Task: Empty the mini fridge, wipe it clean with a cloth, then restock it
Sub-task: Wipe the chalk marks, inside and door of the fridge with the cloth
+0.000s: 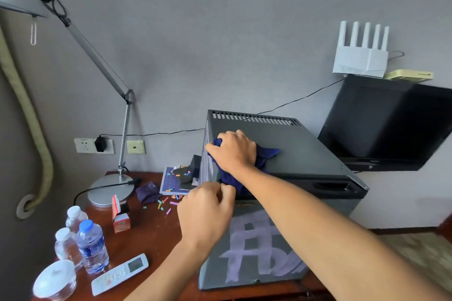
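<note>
The dark grey mini fridge [305, 154] stands on the wooden desk, door closed, with pale characters on its front. My right hand [232, 151] presses a dark blue cloth [265, 155] onto the fridge's top near the left front corner. The cloth hangs down over the front edge. My left hand [208, 210] pinches the hanging end of the cloth just below that corner. Three water bottles [91, 247] stand at the desk's front left, beside a red carton [119, 217].
A desk lamp base [110, 193] and arm stand at the back left. A white remote [119, 273], a clear lidded container [55, 278], a purple cloth [148, 192], a booklet and coloured bits lie on the desk [151, 232]. A black TV [389, 124] hangs right of the fridge.
</note>
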Available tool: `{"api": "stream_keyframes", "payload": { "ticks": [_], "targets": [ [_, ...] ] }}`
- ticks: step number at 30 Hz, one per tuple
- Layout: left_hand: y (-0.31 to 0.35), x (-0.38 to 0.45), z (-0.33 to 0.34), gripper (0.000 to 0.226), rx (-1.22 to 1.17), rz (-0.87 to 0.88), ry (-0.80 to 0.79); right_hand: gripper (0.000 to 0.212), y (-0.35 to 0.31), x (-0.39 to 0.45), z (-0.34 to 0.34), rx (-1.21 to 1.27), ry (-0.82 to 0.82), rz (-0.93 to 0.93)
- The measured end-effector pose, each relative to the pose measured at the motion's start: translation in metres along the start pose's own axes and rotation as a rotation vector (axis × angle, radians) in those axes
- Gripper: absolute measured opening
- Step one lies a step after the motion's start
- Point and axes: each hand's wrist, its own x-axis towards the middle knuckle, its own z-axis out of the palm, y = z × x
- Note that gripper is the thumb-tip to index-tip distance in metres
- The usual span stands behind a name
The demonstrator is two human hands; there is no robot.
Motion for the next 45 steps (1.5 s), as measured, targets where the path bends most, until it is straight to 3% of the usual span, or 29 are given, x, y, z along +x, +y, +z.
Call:
{"api": "stream_keyframes", "payload": {
  "ticks": [5, 10, 14, 20, 22, 28, 34, 45],
  "targets": [
    [0.005, 0.024, 0.009, 0.039, 0.032, 0.109, 0.087, 0.032, 0.005, 0.018, 0.009, 0.010, -0.015, -0.022],
    [0.008, 0.049, 0.021, 0.019, 0.194, 0.303, 0.027, 0.028, 0.011, 0.073, 0.040, 0.028, -0.014, -0.041],
    [0.017, 0.078, 0.038, 0.028, 0.328, 0.405, -0.160, 0.031, 0.013, 0.131, 0.072, 0.050, -0.055, -0.107],
    [0.048, 0.137, 0.097, 0.097, 0.563, 0.202, -0.587, 0.029, 0.044, 0.212, 0.119, 0.153, -0.103, -0.226],
    [0.049, 0.152, 0.120, 0.100, 0.643, 0.162, -0.648, 0.031, 0.064, 0.226, 0.128, 0.179, -0.079, -0.250],
    [0.067, 0.201, 0.166, 0.075, 0.714, 0.160, -0.809, 0.037, 0.159, 0.257, 0.124, 0.118, -0.039, -0.254],
    [0.083, 0.220, 0.208, 0.067, 0.681, 0.237, -0.800, 0.040, 0.251, 0.253, 0.102, -0.015, -0.003, -0.158],
    [0.084, 0.208, 0.201, 0.071, 0.648, 0.213, -0.758, 0.037, 0.322, 0.149, 0.020, -0.237, -0.028, 0.107]
  ]
}}
